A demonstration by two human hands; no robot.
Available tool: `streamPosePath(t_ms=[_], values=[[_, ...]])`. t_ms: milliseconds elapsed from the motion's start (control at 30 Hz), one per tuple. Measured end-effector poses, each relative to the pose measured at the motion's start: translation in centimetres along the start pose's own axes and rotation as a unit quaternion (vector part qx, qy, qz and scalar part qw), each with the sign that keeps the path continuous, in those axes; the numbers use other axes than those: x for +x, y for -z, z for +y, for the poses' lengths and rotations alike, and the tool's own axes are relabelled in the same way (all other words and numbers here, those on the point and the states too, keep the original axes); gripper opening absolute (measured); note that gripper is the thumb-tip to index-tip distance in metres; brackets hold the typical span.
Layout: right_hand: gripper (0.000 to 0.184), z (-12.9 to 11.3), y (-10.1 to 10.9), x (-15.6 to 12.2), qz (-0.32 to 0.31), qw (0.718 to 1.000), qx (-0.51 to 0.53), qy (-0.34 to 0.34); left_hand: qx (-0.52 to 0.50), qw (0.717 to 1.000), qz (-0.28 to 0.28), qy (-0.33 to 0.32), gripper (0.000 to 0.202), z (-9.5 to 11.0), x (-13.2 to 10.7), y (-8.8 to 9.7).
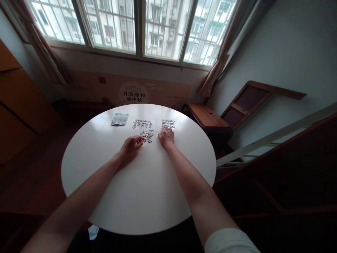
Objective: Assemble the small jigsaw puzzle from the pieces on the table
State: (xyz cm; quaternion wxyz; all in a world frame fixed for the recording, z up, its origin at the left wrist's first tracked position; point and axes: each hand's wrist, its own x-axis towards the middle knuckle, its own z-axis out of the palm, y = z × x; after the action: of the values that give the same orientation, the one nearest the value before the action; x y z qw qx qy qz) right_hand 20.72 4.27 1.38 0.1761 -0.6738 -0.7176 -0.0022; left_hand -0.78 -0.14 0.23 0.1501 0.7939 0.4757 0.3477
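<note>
A loose heap of small jigsaw puzzle pieces [146,134] lies on the round white table [126,200]. My left hand [132,143] rests at the heap's left edge, its fingers loosely bent with a gap between thumb and forefinger; I see nothing in it. To the right, my right hand [166,137] reaches down at the near edge of neat rows of puzzle pieces [167,123], fingertips bent together on the table. Whatever lies under those fingertips is hidden. Behind the heap sits another group of spread pieces [142,123], set out in rough rows.
A colourful printed packet [119,119] lies at the table's back left. Beyond the table's right rim stands a wooden bench [207,115], and a folded wooden frame [244,100] leans on the wall. A slanted rail [276,135] runs along the right. Barred windows are ahead.
</note>
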Motion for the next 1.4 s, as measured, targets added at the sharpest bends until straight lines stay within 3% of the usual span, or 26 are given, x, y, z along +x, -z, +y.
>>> streamPosePath(t_ms=[333,633,833,967,1133,1400], values=[[0.04,0.0,0.0,0.1,-0.012,1.0,0.003,0.006,0.0,1.0,0.002,-0.007,0.024,0.3,0.0,0.1],[0.034,-0.2,0.5,-1.0,0.069,0.996,0.039,0.03,-0.014,1.0,0.016,0.004,0.025,0.5,0.1,0.2],[0.034,-1.8,0.8,-1.9,0.004,0.991,0.128,-0.029,-0.003,1.0,0.016,0.01,0.025,0.6,0.1,0.2],[0.033,-2.8,0.6,-3.1,-0.029,0.984,0.17,-0.03,0.029,0.999,0.022,0.022,0.026,0.4,0.0,0.2],[0.026,-3.5,-0.1,-4.7,0.009,0.983,0.182,-0.004,0.075,0.995,0.04,0.051,0.03,0.2,-0.1,0.1],[0.032,-3.7,0.2,-5.9,0.01,0.988,0.141,0.067,0.111,0.992,-0.007,0.053,0.031,0.4,-0.2,0.3]])
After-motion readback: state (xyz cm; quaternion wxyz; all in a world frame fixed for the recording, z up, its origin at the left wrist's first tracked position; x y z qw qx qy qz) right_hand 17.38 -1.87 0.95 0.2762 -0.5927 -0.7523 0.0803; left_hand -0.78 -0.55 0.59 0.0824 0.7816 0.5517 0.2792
